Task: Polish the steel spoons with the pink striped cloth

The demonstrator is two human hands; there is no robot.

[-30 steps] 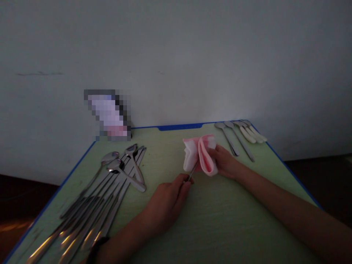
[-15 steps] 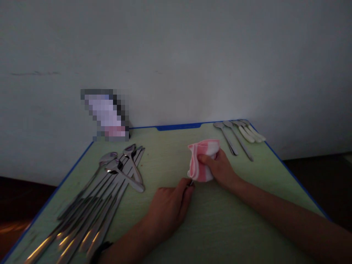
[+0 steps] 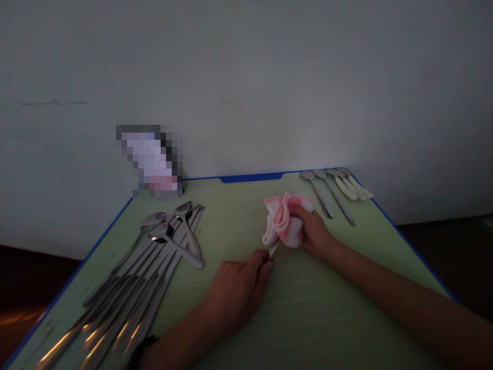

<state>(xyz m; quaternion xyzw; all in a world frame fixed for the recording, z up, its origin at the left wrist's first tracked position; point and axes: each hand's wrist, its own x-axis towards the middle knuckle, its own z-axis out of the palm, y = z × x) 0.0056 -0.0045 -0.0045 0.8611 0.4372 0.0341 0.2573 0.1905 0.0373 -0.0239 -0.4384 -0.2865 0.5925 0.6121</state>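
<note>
Over the middle of the table, my left hand is closed around the end of a piece of metal cutlery. Only a short stretch of its shaft shows; the far end is hidden in the cloth, so its kind cannot be made out. My right hand grips a folded pink and white cloth, bunched around that far end. To the left of my left hand lies a pile of table knives, with several spoons on and beside it.
At the table's far right corner lie metal spoons and several utensils with white handles. A blurred-out upright device stands at the back left. A blue edge rims the green table, and a grey wall rises behind it.
The cloth has shifted slightly up and away from my left hand and is bunched differently, baring more of the metal shaft. My left hand stays nearly in place.
</note>
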